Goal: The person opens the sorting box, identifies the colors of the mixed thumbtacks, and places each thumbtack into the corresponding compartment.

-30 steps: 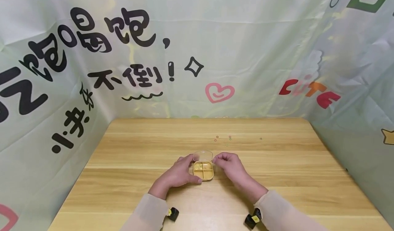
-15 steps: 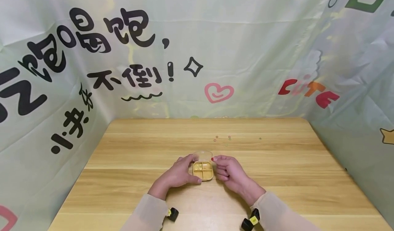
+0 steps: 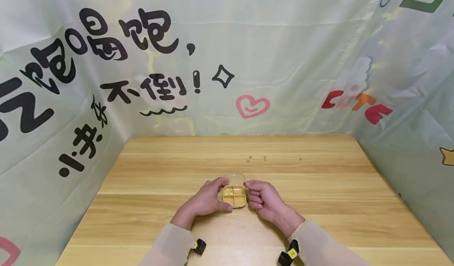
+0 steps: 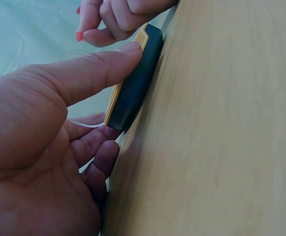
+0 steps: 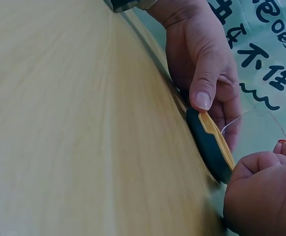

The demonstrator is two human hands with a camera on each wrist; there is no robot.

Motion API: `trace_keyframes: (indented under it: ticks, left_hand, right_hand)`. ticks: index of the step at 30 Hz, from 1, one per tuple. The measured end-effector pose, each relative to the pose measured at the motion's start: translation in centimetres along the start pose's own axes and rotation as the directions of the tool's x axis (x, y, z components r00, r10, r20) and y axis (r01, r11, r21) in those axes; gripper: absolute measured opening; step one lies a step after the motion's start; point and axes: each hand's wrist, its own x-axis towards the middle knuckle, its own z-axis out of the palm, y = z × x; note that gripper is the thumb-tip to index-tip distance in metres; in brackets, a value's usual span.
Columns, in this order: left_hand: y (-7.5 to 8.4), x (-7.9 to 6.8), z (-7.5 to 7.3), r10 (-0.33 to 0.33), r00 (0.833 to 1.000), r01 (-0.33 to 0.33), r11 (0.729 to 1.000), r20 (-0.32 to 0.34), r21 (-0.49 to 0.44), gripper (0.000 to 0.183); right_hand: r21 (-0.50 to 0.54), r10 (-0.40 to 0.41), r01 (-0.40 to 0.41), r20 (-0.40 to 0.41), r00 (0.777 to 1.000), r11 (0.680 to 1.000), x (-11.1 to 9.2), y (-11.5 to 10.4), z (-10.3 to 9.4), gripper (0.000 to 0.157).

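A small pill box (image 3: 234, 201) lies on the table, yellow inside with four-way dividers and dark green outside. Its clear lid (image 3: 234, 179) stands open at the back. Small bits show in the two far compartments. My left hand (image 3: 207, 199) grips the box from the left, thumb (image 4: 101, 69) on its near edge and fingers at the far side. At the box's right edge, my right hand (image 3: 264, 199) pinches a small red ring (image 5: 282, 141) between thumb and forefinger, close beside the lid. The other right fingers are curled into the palm.
Several tiny coloured rings (image 3: 265, 158) lie scattered on the wooden table (image 3: 159, 163) beyond the hands, one (image 3: 300, 159) farther right. A printed cloth (image 3: 291, 61) hangs behind the table and along both sides.
My right hand has turned slightly, its lower fingers now showing curled, and the red ring has come into view at its fingertips. My left hand and the pill box have stayed in place.
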Motion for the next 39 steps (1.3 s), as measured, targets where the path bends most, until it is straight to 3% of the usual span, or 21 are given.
trace_keyframes:
  ticks: [18,39]
  left_hand:
    - [0.12,0.0,-0.09,-0.003,1.0,0.003,1.0,-0.003,0.001,0.091]
    - [0.34,-0.12,-0.01,-0.01,1.0,0.01,1.0,-0.004,-0.007,0.085]
  right_hand:
    - [-0.013,-0.007,0.007,0.012,1.0,1.0,-0.16,0.15,-0.09,0.023]
    - [-0.072,-0.044,0.041,-0.041,0.998,0.997,-0.3,0.46,0.09,0.014]
